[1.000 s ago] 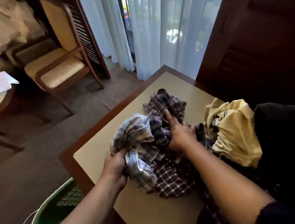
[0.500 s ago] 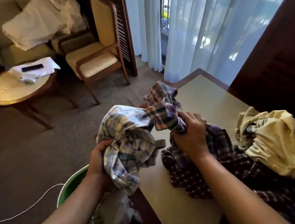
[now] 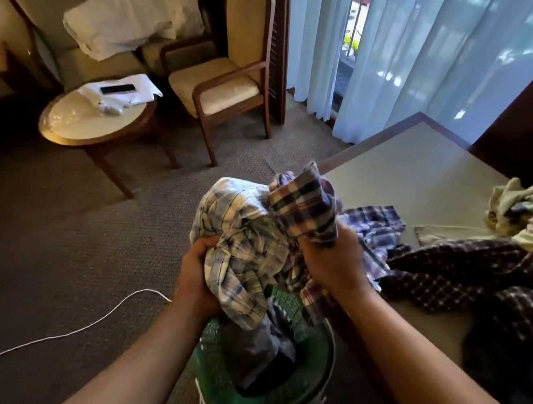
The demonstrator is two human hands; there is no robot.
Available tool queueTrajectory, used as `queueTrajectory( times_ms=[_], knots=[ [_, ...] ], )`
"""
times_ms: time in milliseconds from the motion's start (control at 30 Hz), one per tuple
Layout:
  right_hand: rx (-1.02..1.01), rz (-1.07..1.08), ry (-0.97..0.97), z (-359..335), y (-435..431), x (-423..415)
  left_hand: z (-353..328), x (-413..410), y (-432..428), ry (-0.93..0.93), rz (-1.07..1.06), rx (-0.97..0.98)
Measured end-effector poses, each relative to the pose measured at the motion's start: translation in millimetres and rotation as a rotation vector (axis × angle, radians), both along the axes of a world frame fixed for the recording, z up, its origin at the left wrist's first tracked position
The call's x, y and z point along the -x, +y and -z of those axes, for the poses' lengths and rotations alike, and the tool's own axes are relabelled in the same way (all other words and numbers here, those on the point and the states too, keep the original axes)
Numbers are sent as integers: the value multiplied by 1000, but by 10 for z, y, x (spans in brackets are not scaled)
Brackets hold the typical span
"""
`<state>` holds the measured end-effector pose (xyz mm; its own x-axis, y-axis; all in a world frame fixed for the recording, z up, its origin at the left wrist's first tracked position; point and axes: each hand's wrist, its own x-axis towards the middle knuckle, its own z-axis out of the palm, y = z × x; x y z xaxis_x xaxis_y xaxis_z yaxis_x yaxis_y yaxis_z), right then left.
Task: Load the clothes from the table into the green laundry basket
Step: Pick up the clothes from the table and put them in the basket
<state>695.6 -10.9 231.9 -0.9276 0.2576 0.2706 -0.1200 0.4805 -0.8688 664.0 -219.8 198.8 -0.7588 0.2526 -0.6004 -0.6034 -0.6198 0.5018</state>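
left hand [image 3: 197,276] has its fingers curled tight into the pale plaid shirt [image 3: 240,231]. right hand [image 3: 333,264] is fisted on a darker plaid garment [image 3: 306,201] bunched against it. a second ago this bundle lay on the table [image 3: 405,168]; now it is off the edge and hangs above the green laundry basket [image 3: 326,359], which already holds some clothes. judgement: release comes next. a dark checked garment [image 3: 476,275] and a yellow garment [image 3: 528,219] remain on the table, so loading is only partly done.

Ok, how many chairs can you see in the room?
2. One chair stands beside the curtain, its seat bare; the other chair is left of it, behind the round table, piled with white bedding. More may be out of view.
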Motion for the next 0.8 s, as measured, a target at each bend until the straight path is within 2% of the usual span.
queueTrajectory(
  times_ms=[133, 300, 467, 567, 800],
  knots=[
    [73, 65, -210, 143, -599, -347, 279, -170, -525, -69, 52, 6],
    [141, 149, -351, 357, -1039, -801, 589, -280, -865, -163, 129, 42],
    [157, 245, -422, 434, -1219, -1046, 699, -360, -1000, -154, 205, 176],
    [196, 275, -479, 518, -1257, -1094, 717, -365, -1075, -165, 281, 164],
    [314, 229, -494, 554, -1380, -1140, 729, -530, -1172, -102, 495, 242]
  ],
)
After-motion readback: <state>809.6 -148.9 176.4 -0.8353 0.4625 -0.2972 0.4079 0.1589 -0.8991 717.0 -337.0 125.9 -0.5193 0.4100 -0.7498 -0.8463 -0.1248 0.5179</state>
